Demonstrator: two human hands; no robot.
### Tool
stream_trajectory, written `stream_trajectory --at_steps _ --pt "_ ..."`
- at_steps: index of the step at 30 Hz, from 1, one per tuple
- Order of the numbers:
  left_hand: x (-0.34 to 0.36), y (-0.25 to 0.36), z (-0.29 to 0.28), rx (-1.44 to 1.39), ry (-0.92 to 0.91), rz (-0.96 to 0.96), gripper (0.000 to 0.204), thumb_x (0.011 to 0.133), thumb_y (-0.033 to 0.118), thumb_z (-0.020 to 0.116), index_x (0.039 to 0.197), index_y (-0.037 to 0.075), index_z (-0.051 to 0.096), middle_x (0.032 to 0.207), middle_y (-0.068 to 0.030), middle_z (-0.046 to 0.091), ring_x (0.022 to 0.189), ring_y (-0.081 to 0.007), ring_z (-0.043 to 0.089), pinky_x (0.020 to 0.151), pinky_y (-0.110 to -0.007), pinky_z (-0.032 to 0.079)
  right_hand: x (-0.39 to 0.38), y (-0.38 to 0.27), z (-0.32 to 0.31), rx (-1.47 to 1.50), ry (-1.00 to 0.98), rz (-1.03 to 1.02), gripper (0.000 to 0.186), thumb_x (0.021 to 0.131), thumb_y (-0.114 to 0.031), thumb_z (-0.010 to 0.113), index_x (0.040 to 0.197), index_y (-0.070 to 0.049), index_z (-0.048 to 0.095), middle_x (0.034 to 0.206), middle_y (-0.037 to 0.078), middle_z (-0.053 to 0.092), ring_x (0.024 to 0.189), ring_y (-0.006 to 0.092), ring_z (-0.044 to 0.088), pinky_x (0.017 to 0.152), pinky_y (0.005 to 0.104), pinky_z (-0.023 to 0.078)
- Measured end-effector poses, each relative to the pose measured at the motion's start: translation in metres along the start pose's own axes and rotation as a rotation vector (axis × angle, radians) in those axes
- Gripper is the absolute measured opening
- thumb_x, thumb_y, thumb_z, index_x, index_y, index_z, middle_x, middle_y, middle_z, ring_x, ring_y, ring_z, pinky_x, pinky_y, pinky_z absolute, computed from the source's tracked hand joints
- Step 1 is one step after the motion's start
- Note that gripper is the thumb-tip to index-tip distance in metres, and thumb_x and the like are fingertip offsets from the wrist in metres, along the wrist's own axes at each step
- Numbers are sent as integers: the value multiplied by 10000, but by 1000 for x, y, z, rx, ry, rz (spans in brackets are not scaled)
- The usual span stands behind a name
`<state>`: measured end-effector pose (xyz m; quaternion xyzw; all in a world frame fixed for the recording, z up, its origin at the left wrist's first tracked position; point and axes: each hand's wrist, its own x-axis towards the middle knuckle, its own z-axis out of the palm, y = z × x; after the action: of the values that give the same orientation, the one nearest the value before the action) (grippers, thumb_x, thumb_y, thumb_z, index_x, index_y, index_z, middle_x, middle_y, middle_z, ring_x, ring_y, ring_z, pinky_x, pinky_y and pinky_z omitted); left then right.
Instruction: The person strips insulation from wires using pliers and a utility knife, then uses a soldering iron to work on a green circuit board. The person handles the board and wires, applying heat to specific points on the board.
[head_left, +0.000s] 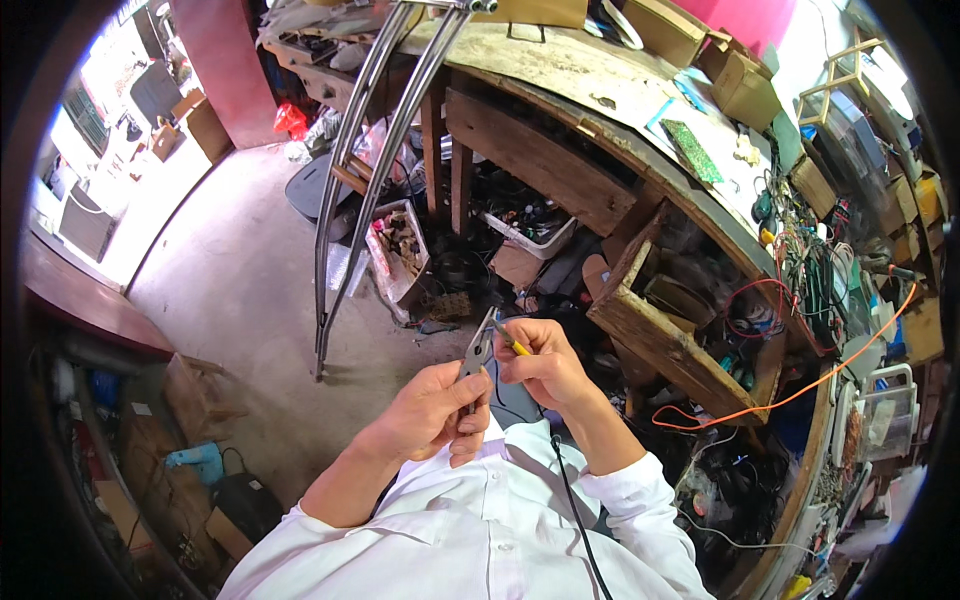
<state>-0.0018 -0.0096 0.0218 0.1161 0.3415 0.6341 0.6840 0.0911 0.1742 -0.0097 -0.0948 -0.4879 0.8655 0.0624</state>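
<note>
Pliers (pixel 480 350) point nose-up in the grasp of a person's left hand (pixel 440 405), its fingers wrapped about the handles, while the right hand (pixel 548 362) pinches a slim yellow item (pixel 520 348) between thumb and fingers just beside the nose. Both hands are in mid-air in front of a white shirt (pixel 495 510), off the near edge of a wooden desk (pixel 560 75). What the yellow item is cannot be told at this size, nor whether its tip sits inside the jaws or only alongside them. A black cable (pixel 568 480) hangs across the shirt below the right hand; where its upper end goes is unclear.

Close two-handed work at the nose of the pliers appears to be the step in hand. The next move seems to call for a steady pinch on the right and a measured squeeze on the left, with the two tips lined up first.

Beyond, a green board (pixel 690 150) lies toward the right edge of the desk, a cardboard box (pixel 750 97) stands near its far right corner, and an open drawer (pixel 675 362) juts out below its near edge. No brand, label or writing is legible on the pliers or the yellow item.
</note>
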Motion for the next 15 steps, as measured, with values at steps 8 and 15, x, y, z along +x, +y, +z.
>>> stream_trajectory --at_steps 8,15 --pt "0 -8 1 21 132 47 272 1060 294 467 945 49 453 685 -55 476 501 -184 536 423 -317 454 2 -25 4 -1414 121 -617 208 584 -10 662 722 -48 510 849 94 506 820 289 485 695 377 352" --pt "-1 -7 3 156 158 20 289 1061 301 464 937 40 447 689 -52 475 505 -175 536 423 -315 457 4 -26 2 -1589 132 -768 227 593 1 680 698 -73 493 728 80 474 672 272 516 551 385 396"
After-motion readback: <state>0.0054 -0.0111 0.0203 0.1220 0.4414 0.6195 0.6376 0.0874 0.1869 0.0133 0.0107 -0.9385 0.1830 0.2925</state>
